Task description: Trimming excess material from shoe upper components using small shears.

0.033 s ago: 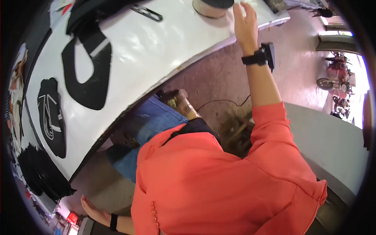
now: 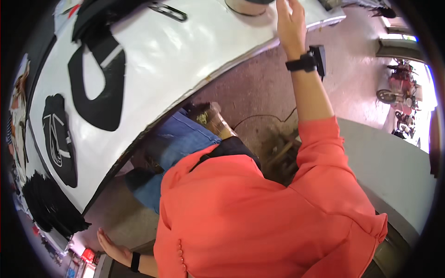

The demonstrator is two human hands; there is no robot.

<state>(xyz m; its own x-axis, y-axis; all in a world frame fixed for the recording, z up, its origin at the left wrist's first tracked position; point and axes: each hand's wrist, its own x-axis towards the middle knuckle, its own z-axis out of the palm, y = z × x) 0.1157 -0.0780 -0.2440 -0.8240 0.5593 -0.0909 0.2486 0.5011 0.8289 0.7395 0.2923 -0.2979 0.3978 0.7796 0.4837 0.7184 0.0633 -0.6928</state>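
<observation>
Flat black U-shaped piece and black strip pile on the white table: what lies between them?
A flat, elongated, white-patterned black piece, shown in the head view.

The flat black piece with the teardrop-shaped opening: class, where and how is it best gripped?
Probably pinch the broad, rounded lower end of the flat black piece, coming from the near edge of the white tabletop: it lies flat, that end is uncovered, whereas its upper end meets other black material.

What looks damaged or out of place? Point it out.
The white table looks worn along its near edge, with brownish patches; a ragged black bundle juts past its left corner. Nothing appears spilled.
</observation>
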